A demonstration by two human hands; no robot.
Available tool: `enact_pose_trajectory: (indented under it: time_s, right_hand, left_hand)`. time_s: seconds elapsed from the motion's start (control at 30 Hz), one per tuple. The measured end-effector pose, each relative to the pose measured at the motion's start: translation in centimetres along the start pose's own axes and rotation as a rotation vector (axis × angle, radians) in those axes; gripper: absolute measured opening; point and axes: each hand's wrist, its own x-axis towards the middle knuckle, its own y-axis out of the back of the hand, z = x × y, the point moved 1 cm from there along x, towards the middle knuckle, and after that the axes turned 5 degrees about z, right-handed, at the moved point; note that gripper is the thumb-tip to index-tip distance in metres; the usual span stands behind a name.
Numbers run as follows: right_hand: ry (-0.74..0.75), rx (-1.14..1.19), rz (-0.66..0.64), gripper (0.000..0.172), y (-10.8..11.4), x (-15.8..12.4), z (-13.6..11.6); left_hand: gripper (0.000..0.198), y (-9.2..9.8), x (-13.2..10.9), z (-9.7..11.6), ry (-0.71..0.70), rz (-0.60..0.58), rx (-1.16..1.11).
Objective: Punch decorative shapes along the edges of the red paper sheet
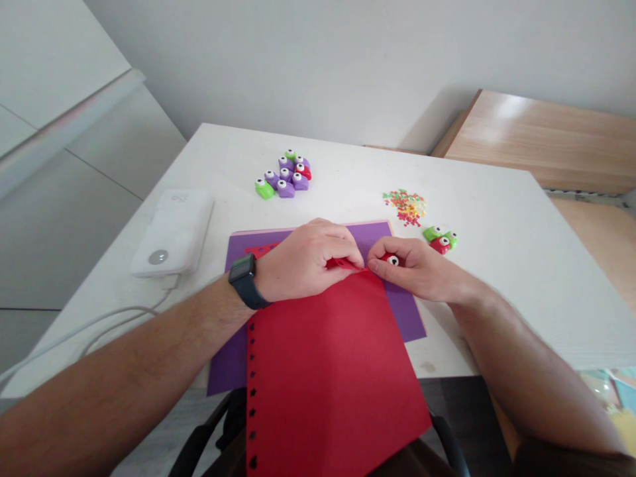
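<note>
Pinching edge of red card sheet (332, 371) with our left hand (311, 262), narrow grip steadying it; right hand (417, 268) closed around red craft punch (392, 260) at sheet's top, centre frame, above purple card (405, 311).

**Craft punches and paper bits on my white table**

Before me on the white table (472, 199), a cluster of purple, green and red craft punches (283, 175). To my right, green and red punches (440, 240) lie beside a heap of tiny paper cutouts (405, 207). To my left, a white power bank (171, 233) and its cable (119, 311).
</note>
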Motion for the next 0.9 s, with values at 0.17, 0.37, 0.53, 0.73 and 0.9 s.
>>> enact_pose_trajectory:
  time_s: [0.17,0.37,0.53,0.73,0.9]
  right_hand:
    - [-0.004,-0.001,0.001,0.02,0.02,-0.02,0.05]
    - [-0.017,-0.012,0.016,0.021,-0.02,-0.07,0.19]
    - [-0.013,-0.024,0.025,0.021,-0.06,-0.07,0.23]
    - [-0.034,-0.037,0.032,0.021,0.05,-0.01,0.45]
    - [-0.056,-0.043,0.11,0.024,0.15,0.1,0.79]
  left_hand:
    - [0.01,-0.23,-0.01,0.1,-0.015,0.025,0.013]
    - [0.011,-0.31,-0.02,0.15,-0.019,0.043,0.003]
    - [0.012,-0.28,-0.03,0.1,-0.014,0.037,-0.005]
    - [0.014,-0.03,0.04,0.24,0.033,0.015,-0.019]
    - [0.012,0.3,0.19,0.15,0.083,0.026,-0.023]
